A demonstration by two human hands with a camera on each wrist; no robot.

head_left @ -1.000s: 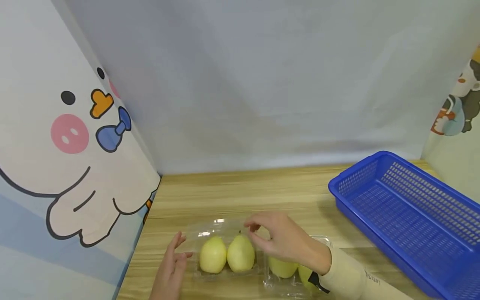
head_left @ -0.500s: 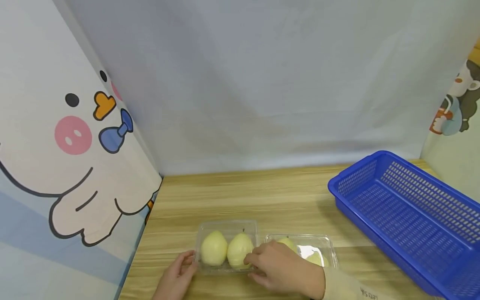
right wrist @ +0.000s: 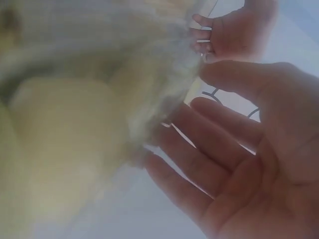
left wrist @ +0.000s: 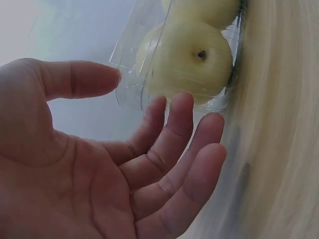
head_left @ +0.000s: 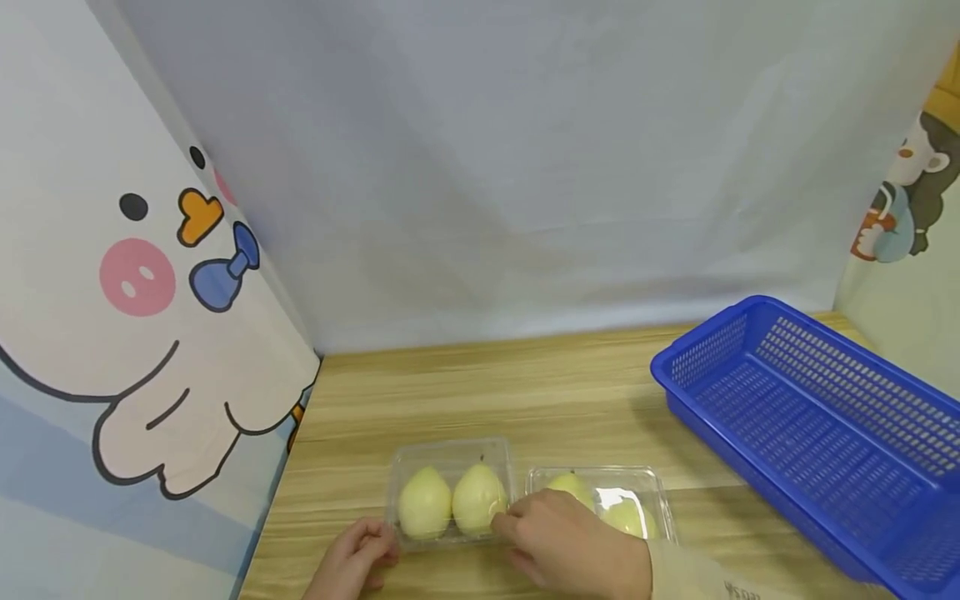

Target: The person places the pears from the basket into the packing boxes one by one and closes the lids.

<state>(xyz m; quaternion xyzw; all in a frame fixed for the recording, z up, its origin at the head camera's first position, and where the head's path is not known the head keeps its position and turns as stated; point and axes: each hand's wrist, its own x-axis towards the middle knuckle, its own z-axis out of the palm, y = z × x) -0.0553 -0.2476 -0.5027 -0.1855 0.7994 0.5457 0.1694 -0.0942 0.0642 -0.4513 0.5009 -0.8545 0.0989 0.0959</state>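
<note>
A clear plastic clamshell box [head_left: 450, 450] lies in the head view with two yellow-green pears, a left pear [head_left: 424, 504] and a right pear [head_left: 478, 500], under its lid. At its front left corner is my left hand [head_left: 352, 560]; thumb and fingers are spread loosely at the box end in the left wrist view, the fingertips close against the plastic. My right hand [head_left: 570, 546] touches the front right corner, its fingers fairly straight in the right wrist view. That view is blurred around the pears. The right hand partly covers a second box.
The second clear box [head_left: 641, 477], with pears [head_left: 626, 518] inside, sits just right of the first. A blue perforated basket [head_left: 757, 442] stands on the wooden table [head_left: 480, 383] at the right. A pale backdrop [head_left: 555, 208] rises behind the table.
The lid has come down over the two pears in the left box. My right hand moved down to the front right corner; my left hand moved in to the front left corner.
</note>
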